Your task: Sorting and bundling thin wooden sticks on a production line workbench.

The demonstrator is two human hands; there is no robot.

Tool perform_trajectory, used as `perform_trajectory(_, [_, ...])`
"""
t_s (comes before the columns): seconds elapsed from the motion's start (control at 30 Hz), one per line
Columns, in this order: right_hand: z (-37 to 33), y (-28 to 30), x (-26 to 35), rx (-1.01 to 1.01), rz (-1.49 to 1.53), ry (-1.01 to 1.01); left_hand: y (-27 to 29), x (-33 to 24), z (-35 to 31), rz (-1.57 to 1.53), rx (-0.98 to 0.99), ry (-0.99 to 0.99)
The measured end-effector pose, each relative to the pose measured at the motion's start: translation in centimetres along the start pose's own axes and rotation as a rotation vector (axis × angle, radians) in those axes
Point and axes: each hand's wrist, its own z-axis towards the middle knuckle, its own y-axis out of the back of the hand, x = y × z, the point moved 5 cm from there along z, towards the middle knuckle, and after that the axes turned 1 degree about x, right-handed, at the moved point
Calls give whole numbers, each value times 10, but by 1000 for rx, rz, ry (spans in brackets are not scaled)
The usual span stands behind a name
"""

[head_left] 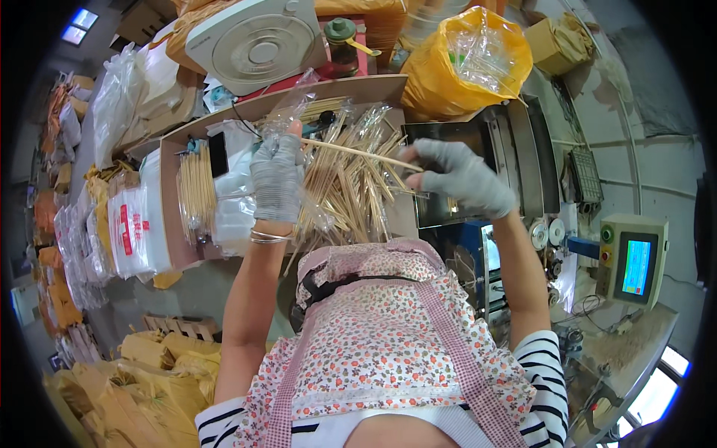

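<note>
My left hand (278, 175), in a grey glove with bare fingertips, is closed on clear plastic film and one end of pale wooden chopsticks (351, 151). These slant across to my right hand (464, 178), gloved the same way, whose thumb and forefinger close round their other end. Beneath both hands, a heap of loose wooden chopsticks (355, 183), some in clear wrappers, fills the middle of a shallow cardboard tray (173, 216). A neater bundle of chopsticks (196, 187) stands at the tray's left, beside a black phone-like slab (217, 154) lying on white plastic packs.
Behind the tray stand a white box fan (258, 48), a green-lidded jar (341, 45) and a yellow sack (437, 67) of clear wrappers. At right is a machine with a control screen (636, 267). Packed plastic bags (134, 231) line the left; yellow sacks (149, 388) lie lower left.
</note>
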Motion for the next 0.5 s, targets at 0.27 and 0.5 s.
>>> perform_trajectory(0.27, [-14, -11, -37, -41, 272, -110, 2, 3, 9, -136, 72, 88])
perform_trajectory(0.5, [-17, -9, -54, -66, 579, -95, 14, 26, 15, -287, 185, 279])
